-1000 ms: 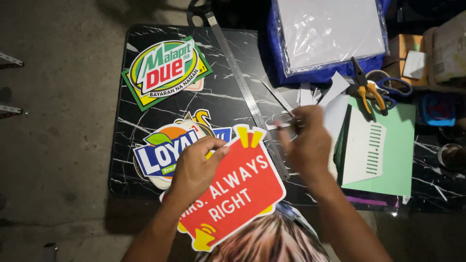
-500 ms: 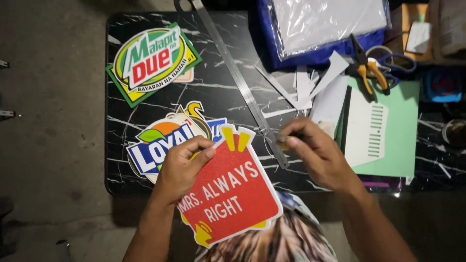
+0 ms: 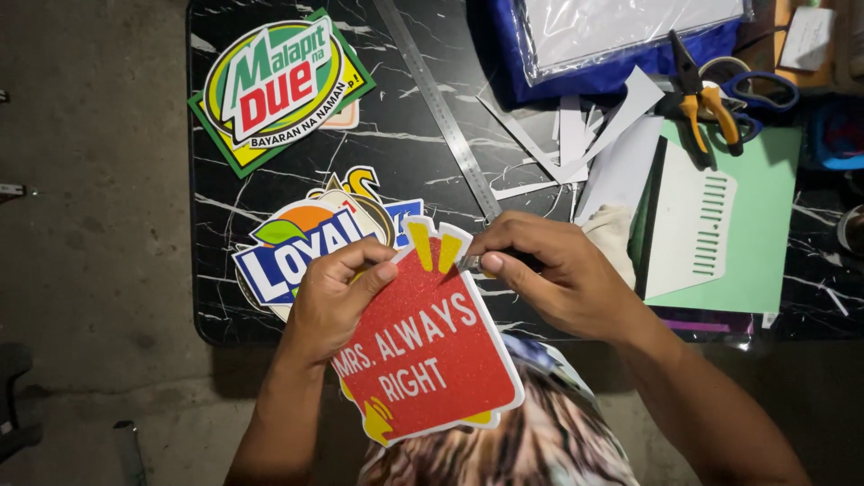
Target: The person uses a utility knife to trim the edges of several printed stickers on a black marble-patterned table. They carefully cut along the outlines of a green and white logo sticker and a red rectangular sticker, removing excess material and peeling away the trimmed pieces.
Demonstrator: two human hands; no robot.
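A black marbled tabletop (image 3: pixel 225 297) over a bare concrete floor (image 3: pixel 90 225), two hands at its near edge.

The left hand (image 3: pixel 335 297) grips one red glitter sign cutout (image 3: pixel 423 351) by its upper left edge; the right hand (image 3: pixel 549 274) pinches its white top border. Behind lie two more cutouts, blue-and-orange (image 3: pixel 297 243) and green (image 3: pixel 274 85), one steel ruler (image 3: pixel 438 103), one pair of pliers (image 3: pixel 702 94) and one pair of blue scissors (image 3: pixel 751 90).

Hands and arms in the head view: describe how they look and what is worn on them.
Both the left hand and the right hand are bare: no gloves, rings or watch visible. Both forearms are bare too, with no sleeves in view. The fingers have short nails.
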